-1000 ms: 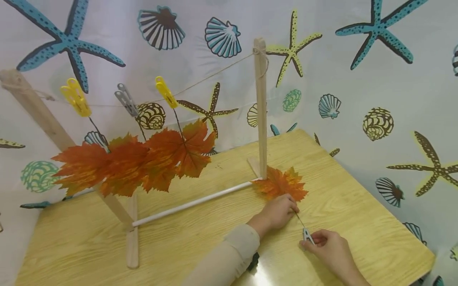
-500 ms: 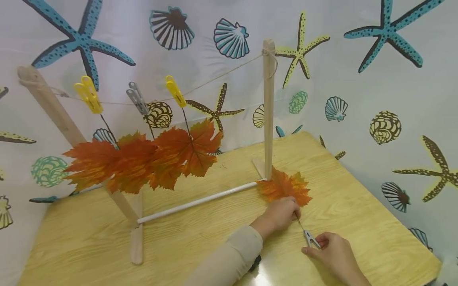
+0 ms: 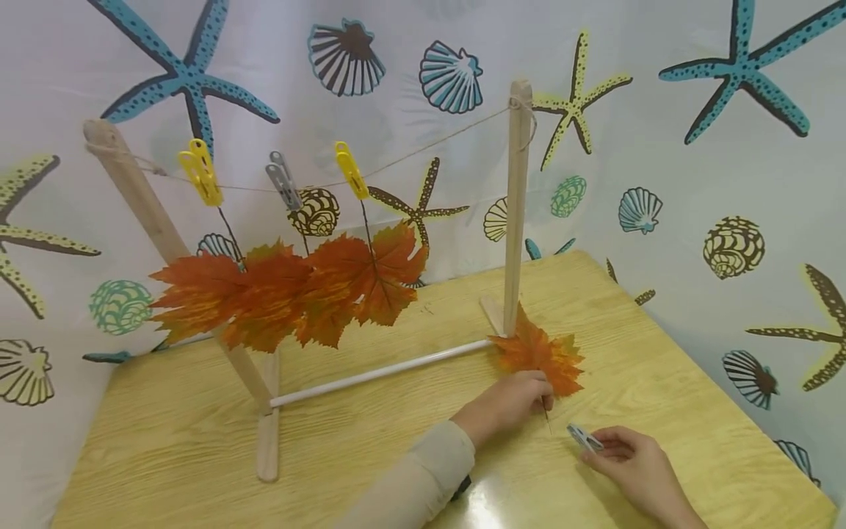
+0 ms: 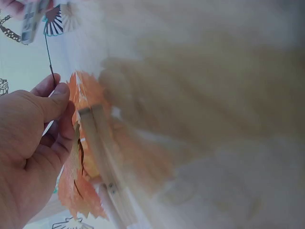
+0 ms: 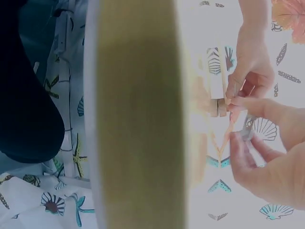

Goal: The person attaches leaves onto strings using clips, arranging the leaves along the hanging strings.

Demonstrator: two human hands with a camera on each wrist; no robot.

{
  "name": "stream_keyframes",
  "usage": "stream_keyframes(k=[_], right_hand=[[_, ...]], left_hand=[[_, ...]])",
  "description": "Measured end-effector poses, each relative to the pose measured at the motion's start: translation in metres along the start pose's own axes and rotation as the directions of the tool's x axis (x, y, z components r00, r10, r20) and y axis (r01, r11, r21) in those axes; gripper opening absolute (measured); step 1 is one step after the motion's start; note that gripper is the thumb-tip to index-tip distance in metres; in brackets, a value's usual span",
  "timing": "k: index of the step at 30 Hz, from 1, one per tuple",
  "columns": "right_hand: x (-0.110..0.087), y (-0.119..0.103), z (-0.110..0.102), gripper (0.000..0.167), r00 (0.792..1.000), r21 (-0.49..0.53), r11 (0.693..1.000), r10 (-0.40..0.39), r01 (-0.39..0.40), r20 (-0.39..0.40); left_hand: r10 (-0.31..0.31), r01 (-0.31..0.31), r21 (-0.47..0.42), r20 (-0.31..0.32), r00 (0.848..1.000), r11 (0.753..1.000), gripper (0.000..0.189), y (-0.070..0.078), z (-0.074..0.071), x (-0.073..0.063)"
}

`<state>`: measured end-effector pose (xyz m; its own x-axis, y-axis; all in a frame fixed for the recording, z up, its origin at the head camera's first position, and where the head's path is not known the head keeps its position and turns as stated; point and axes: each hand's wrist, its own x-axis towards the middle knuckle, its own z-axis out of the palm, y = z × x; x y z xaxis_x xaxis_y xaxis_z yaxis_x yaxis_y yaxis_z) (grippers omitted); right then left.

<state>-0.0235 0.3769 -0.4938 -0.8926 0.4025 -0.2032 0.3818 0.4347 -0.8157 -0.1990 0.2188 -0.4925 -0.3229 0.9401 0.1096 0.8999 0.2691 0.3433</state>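
In the head view my left hand (image 3: 509,402) pinches the thin stem (image 3: 546,417) of an orange-red artificial maple leaf (image 3: 538,353), which lies by the foot of the right post. The stem's bare end sticks out toward me. Between thumb and fingers of my right hand (image 3: 637,466) is a grey clothespin (image 3: 584,438), its tip a short way right of that end. The left wrist view shows the stem rising from my fingertips (image 4: 61,93), with the clothespin (image 4: 32,24) at the top corner. In the right wrist view, fingers partly cover the clothespin (image 5: 248,126).
Two wooden posts (image 3: 517,213) hold a string (image 3: 436,145) above the wood-grain table (image 3: 370,433). Two yellow clothespins (image 3: 352,170) and a grey one (image 3: 284,182) hang leaves (image 3: 291,290) from it. A white rod (image 3: 383,371) joins the posts low down. Behind hangs a seashell-print cloth (image 3: 595,44).
The clothespin in my right hand has come off the stem's end, moved right and turned. My left hand keeps its pinch on the stem. The head view has turned left.
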Motion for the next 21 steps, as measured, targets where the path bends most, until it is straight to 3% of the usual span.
stream_keyframes(k=[5, 9, 12, 15, 17, 18, 19, 21], right_hand=[[0.003, -0.008, 0.006, 0.049, 0.999, 0.187, 0.982, -0.008, 0.002, 0.033], [0.005, -0.013, 0.005, 0.05, 0.997, 0.241, 0.97, -0.03, 0.012, 0.071], [0.006, -0.015, 0.004, 0.05, 0.993, 0.255, 0.966, -0.065, 0.037, 0.101], [0.008, -0.019, 0.004, 0.052, 0.987, 0.271, 0.961, -0.099, 0.061, 0.128], [0.009, -0.022, 0.004, 0.052, 0.982, 0.287, 0.955, -0.117, 0.071, 0.146], [0.009, -0.024, 0.004, 0.051, 0.98, 0.293, 0.953, -0.125, 0.075, 0.156], [0.009, -0.026, 0.004, 0.051, 0.977, 0.297, 0.952, -0.134, 0.08, 0.164], [0.009, -0.031, 0.003, 0.051, 0.973, 0.304, 0.949, -0.146, 0.086, 0.181]], left_hand=[[0.046, -0.054, -0.116, -0.071, 0.996, 0.992, 0.011, -0.009, -0.006, -0.015], [0.056, -0.077, -0.208, -0.104, 0.993, 0.975, 0.011, -0.014, -0.009, -0.028], [0.041, -0.074, -0.279, -0.12, 0.992, 0.958, 0.011, -0.015, -0.012, -0.038], [-0.004, -0.053, -0.385, -0.145, 0.989, 0.921, 0.011, -0.016, -0.013, -0.047], [-0.08, -0.009, -0.498, -0.157, 0.984, 0.867, 0.011, -0.015, -0.013, -0.053], [-0.131, 0.018, -0.559, -0.163, 0.978, 0.829, 0.011, -0.016, -0.013, -0.055], [-0.183, 0.038, -0.623, -0.17, 0.968, 0.782, 0.011, -0.016, -0.014, -0.058], [-0.285, 0.057, -0.746, -0.182, 0.941, 0.663, 0.011, -0.016, -0.017, -0.063]])
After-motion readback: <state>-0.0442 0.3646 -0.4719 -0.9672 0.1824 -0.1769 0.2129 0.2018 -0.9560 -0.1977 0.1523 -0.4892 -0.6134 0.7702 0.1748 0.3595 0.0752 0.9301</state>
